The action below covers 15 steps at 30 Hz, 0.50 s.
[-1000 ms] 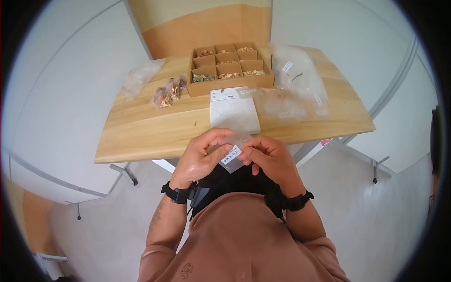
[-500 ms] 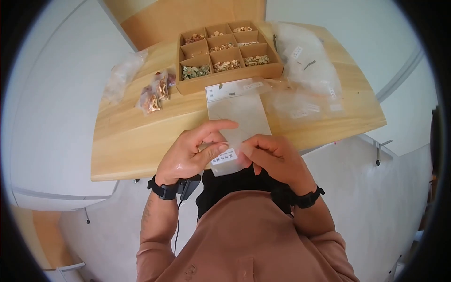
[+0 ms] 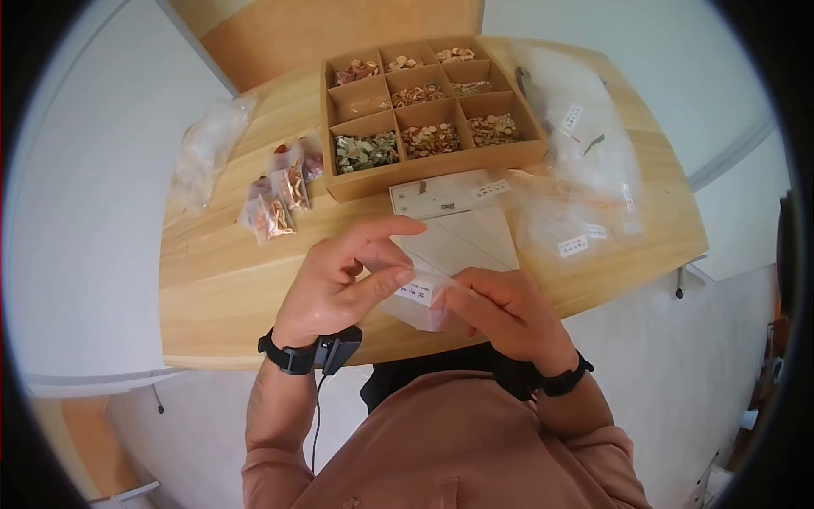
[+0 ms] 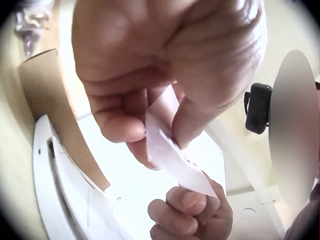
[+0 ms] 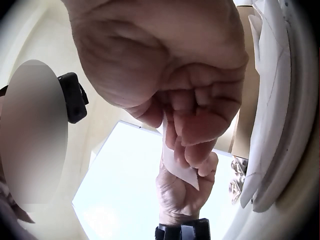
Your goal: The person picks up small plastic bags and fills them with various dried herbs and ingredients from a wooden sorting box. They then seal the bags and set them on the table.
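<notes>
Both hands hold a small clear plastic bag (image 3: 407, 316) with a white printed label, over the near table edge in the head view. My left hand (image 3: 335, 276) pinches its left side between thumb and fingers, with the index finger extended above it. On the other side, my right hand (image 3: 513, 316) grips the bag between thumb and curled fingers. In the left wrist view the bag (image 4: 167, 145) stands folded between the left thumb and fingertips. The right wrist view shows its thin edge (image 5: 175, 167) beneath the right fingers.
Behind the hands lies a stack of white paper sheets (image 3: 466, 236). A cardboard box (image 3: 352, 187) divided into compartments of dried herb pieces stands farther back. Filled small bags (image 3: 280, 216) lie left of it. Large clear plastic bags (image 3: 585, 191) and labelled small ones spread on the right.
The head view has come closer to the table. Both hands have moved forward with the small bag, from in front of the table edge to over it. Both keep hold of the bag.
</notes>
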### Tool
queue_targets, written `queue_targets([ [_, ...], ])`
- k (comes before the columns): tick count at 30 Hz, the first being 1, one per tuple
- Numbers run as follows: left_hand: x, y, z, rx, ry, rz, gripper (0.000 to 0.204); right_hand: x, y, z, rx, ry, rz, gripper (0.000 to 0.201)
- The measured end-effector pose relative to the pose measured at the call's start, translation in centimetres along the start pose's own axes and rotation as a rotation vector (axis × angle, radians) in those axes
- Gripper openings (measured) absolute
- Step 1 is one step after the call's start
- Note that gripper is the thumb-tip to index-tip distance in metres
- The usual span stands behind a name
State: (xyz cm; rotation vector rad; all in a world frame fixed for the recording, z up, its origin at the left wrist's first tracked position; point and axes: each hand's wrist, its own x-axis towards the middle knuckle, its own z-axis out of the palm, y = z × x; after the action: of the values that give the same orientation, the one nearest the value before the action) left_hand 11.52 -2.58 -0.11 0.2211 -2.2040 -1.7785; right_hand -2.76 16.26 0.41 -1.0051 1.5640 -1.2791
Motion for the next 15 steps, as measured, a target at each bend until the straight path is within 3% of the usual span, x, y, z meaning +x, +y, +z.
queue_targets([
  [9, 1.1, -0.7, 0.8, -0.117, -0.014, -0.037, 0.037, 0.3, 1.2, -1.1, 0.086, 0.071, -0.094, 0.016],
  [15, 2.9, 0.3, 3.4, -0.088, -0.078, -0.09, 0.041, -1.1, 1.1, -2.9, 0.134, 0.142, -0.044, 0.011],
])
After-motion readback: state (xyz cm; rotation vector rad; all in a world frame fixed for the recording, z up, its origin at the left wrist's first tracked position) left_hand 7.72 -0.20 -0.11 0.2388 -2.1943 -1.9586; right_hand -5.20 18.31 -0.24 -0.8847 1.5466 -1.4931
